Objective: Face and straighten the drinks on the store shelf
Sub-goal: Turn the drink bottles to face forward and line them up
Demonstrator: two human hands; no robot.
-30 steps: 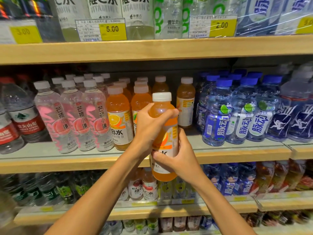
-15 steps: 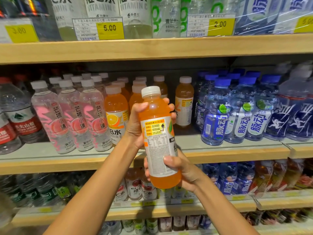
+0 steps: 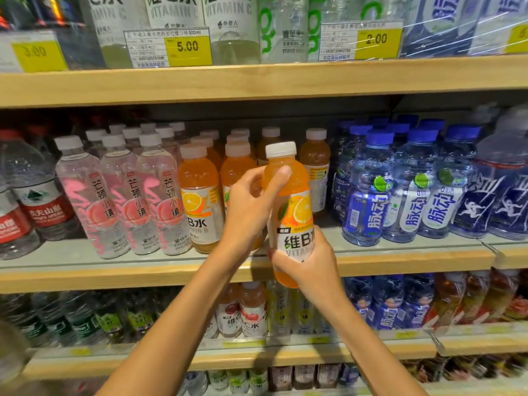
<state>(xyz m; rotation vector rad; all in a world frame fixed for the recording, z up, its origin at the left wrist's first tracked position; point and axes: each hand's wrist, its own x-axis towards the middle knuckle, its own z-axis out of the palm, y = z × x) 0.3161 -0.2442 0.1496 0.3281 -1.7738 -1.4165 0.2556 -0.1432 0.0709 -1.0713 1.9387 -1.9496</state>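
Both hands hold one bottle (image 3: pixel 291 212) upright in front of the middle shelf (image 3: pixel 143 271), its base hanging below the shelf's front edge. The bottle has a white cap and is full of orange drink nearly to the neck. Its label faces out, showing an orange slice and the word VITAMIN. The left hand (image 3: pixel 248 207) curls round the bottle's shoulder, thumb laid across the front just under the neck. The right hand (image 3: pixel 310 264) grips the lower part, fingers wrapped round the label's foot.

Behind the bottle, on the shelf, stand more orange bottles (image 3: pixel 200 195) of the same drink in rows, white-capped and full. One at the back right (image 3: pixel 315 170) shows the printed side of its label rather than the front. To their left are clear bottles with pink labels (image 3: pixel 125 195), also white-capped, and further left water bottles with red labels (image 3: pixel 43 201). To the right are blue-capped bottles (image 3: pixel 370 195) of clear drink with blue labels.

The shelf above carries large pale bottles marked VITAMIN C (image 3: pixel 231 21), with yellow price tags reading 5.00 (image 3: pixel 187 47) and 2.00 (image 3: pixel 377 40). The lower shelves hold more bottles, blurred.
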